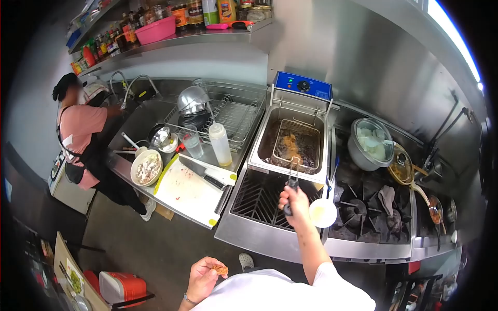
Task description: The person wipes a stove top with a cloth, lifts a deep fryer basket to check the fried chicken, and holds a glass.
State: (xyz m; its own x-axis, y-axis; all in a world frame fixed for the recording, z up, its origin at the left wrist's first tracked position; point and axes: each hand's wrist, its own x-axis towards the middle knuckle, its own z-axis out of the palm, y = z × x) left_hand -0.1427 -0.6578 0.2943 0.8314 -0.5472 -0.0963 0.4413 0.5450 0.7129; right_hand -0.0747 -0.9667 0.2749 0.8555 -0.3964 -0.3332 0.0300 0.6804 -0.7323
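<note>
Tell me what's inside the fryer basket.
Browned food in the fryer basket, amid dark oil. Right hand on the basket handle. Oil and food hide the basket floor; anything beneath can't be seen.

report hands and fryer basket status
Left hand: pinching golden-brown fried piece. Right hand: gripping black handle of wire-mesh fryer basket, browned food inside. Round white bowl close by right hand.

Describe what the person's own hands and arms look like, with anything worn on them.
Both hands are bare, with no gloves. The left hand has a thin, dark band at its wrist. The right hand shows nothing at its wrist; a plain white short sleeve covers that upper arm.
</note>
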